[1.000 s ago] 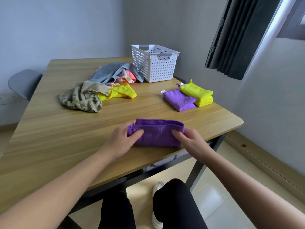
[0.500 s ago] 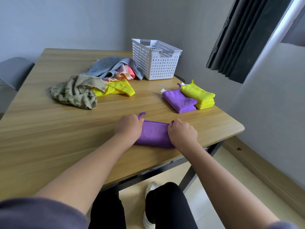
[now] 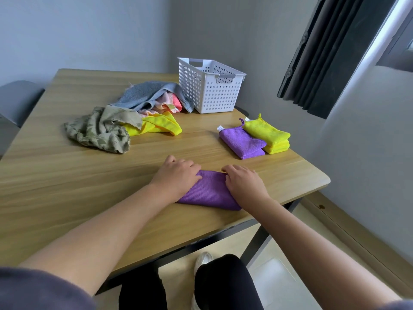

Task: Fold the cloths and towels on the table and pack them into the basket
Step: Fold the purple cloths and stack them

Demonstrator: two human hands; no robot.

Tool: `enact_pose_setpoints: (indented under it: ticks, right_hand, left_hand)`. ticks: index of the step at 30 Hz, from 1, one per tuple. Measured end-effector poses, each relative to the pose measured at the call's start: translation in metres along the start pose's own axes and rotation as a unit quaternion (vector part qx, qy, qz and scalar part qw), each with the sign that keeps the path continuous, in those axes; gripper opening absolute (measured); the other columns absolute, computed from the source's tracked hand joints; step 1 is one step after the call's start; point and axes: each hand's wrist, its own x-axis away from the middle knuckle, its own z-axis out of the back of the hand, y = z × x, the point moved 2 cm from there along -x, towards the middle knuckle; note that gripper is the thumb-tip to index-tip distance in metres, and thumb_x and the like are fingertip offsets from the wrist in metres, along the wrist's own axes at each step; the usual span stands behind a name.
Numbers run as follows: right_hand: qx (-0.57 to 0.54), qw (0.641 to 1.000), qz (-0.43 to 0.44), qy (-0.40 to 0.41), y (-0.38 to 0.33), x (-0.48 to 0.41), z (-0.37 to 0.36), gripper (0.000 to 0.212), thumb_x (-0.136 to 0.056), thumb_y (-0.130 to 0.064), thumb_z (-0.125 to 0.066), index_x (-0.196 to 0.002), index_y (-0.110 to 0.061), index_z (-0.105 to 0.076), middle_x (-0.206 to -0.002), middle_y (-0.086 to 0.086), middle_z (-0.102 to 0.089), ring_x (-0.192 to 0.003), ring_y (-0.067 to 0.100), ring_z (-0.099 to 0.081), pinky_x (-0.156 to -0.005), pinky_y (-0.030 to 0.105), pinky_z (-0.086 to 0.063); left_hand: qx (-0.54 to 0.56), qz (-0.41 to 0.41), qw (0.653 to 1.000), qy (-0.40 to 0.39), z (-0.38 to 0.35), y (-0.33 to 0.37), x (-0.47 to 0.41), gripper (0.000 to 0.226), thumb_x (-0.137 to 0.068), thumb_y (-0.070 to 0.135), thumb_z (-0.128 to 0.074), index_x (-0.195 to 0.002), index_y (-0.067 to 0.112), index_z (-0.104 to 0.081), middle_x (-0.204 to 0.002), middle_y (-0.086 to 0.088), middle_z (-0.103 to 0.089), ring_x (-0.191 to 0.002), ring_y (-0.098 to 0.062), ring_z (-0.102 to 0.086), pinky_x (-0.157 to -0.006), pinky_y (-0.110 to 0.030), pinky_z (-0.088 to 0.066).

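Note:
A folded purple cloth [image 3: 209,192] lies near the table's front edge. My left hand [image 3: 176,175] presses down on its left end and my right hand [image 3: 244,182] on its right end, fingers bent over the far edge. Behind, at the right, lie a folded purple cloth [image 3: 242,142] and a stack of folded yellow cloths [image 3: 270,136]. The white perforated basket [image 3: 209,90] stands at the back. Left of it is an unfolded heap: a grey towel [image 3: 147,95], a pink cloth [image 3: 172,102], a yellow cloth [image 3: 156,126] and an olive patterned cloth [image 3: 100,130].
The wooden table [image 3: 55,175] ends in a rounded corner at the right, close to the wall. A dark curtain [image 3: 324,52] hangs at the back right. A grey chair [image 3: 17,99] stands at the left. My legs and a shoe show under the table edge.
The purple cloth was folded over away from me into a narrower piece. Both hands moved from pinching its near corners to lying on top of it.

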Motion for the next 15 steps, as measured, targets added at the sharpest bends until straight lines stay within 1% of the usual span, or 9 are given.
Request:
enact_pose_setpoints:
  ticks: [1,3,6,8,9,10,12,14,15]
  right_hand:
    - [-0.01,1.0,0.008,-0.002,0.003,0.0,0.0,0.032,-0.097,-0.023,-0.039,-0.126,-0.02,-0.053,-0.122,0.001,-0.059,-0.116,0.023,-0.051,-0.09,0.034,-0.039]
    - [-0.01,1.0,0.027,-0.004,0.006,0.0,0.002,0.033,-0.097,-0.029,-0.042,-0.127,-0.019,-0.054,-0.121,0.002,-0.059,-0.116,0.024,-0.051,-0.09,0.034,-0.041]
    - [-0.052,0.997,0.035,-0.044,0.009,-0.004,0.008,0.034,-0.095,-0.034,-0.047,-0.124,-0.018,-0.057,-0.118,0.004,-0.058,-0.112,0.024,-0.053,-0.088,0.034,-0.043]
    - [-0.106,0.989,0.029,-0.101,0.013,-0.01,0.015,0.035,-0.093,-0.038,-0.052,-0.119,-0.016,-0.06,-0.112,0.005,-0.06,-0.104,0.023,-0.055,-0.085,0.033,-0.044]
    - [-0.132,0.982,0.026,-0.134,0.014,-0.013,0.018,0.033,-0.092,-0.038,-0.055,-0.111,-0.013,-0.063,-0.105,0.005,-0.062,-0.097,0.022,-0.056,-0.081,0.032,-0.043]
    - [-0.158,0.974,0.019,-0.164,0.018,-0.016,0.02,0.029,-0.091,-0.038,-0.057,-0.101,-0.011,-0.064,-0.096,0.005,-0.062,-0.089,0.021,-0.056,-0.076,0.032,-0.041]
    - [-0.235,0.95,0.0,-0.204,0.022,-0.019,0.024,0.025,-0.09,-0.035,-0.059,-0.084,-0.011,-0.058,-0.08,0.002,-0.056,-0.076,0.018,-0.051,-0.069,0.032,-0.04]
    - [-0.365,0.908,-0.043,-0.204,0.029,-0.022,0.025,0.023,-0.091,-0.032,-0.059,-0.085,-0.01,-0.055,-0.077,0.002,-0.054,-0.071,0.017,-0.053,-0.065,0.033,-0.046]
    - [-0.42,0.885,-0.069,-0.19,0.034,-0.024,0.025,0.022,-0.091,-0.031,-0.059,-0.089,-0.009,-0.056,-0.077,0.003,-0.056,-0.068,0.018,-0.055,-0.062,0.032,-0.049]
  left_hand:
    - [0.016,0.011,0.999,-0.039,0.0,-0.004,0.001,0.036,-0.099,0.04,-0.037,-0.125,0.019,-0.051,-0.119,-0.001,-0.056,-0.113,-0.021,-0.052,-0.094,-0.036,-0.035]
    - [0.049,0.025,0.995,-0.078,0.002,-0.008,-0.001,0.042,-0.098,0.044,-0.036,-0.129,0.019,-0.048,-0.123,-0.002,-0.051,-0.116,-0.021,-0.048,-0.096,-0.037,-0.036]
    - [0.159,0.054,0.98,-0.109,0.004,-0.013,-0.011,0.037,-0.094,0.041,-0.049,-0.121,0.016,-0.053,-0.12,-0.003,-0.053,-0.112,-0.022,-0.05,-0.093,-0.034,-0.04]
    - [0.241,0.058,0.962,-0.118,0.006,-0.016,-0.022,0.029,-0.09,0.033,-0.058,-0.113,0.016,-0.055,-0.112,-0.002,-0.052,-0.106,-0.02,-0.05,-0.085,-0.027,-0.038]
    - [0.274,0.053,0.953,-0.118,0.01,-0.018,-0.026,0.024,-0.089,0.029,-0.061,-0.109,0.017,-0.056,-0.105,0.0,-0.05,-0.101,-0.018,-0.05,-0.079,-0.024,-0.035]
    - [0.307,0.048,0.944,-0.116,0.014,-0.02,-0.033,0.021,-0.088,0.026,-0.063,-0.106,0.018,-0.056,-0.099,0.003,-0.049,-0.095,-0.015,-0.049,-0.074,-0.022,-0.033]
    - [0.381,0.049,0.917,-0.11,0.021,-0.026,-0.043,0.017,-0.088,0.023,-0.064,-0.101,0.021,-0.053,-0.087,0.008,-0.051,-0.084,-0.011,-0.048,-0.066,-0.019,-0.035]
    - [0.445,0.066,0.888,-0.102,0.02,-0.032,-0.055,0.02,-0.088,0.026,-0.064,-0.1,0.021,-0.05,-0.084,0.009,-0.053,-0.079,-0.01,-0.05,-0.069,-0.022,-0.039]
    - [0.472,0.089,0.871,-0.097,0.018,-0.034,-0.061,0.024,-0.087,0.03,-0.064,-0.103,0.021,-0.049,-0.088,0.008,-0.055,-0.082,-0.009,-0.052,-0.073,-0.024,-0.041]
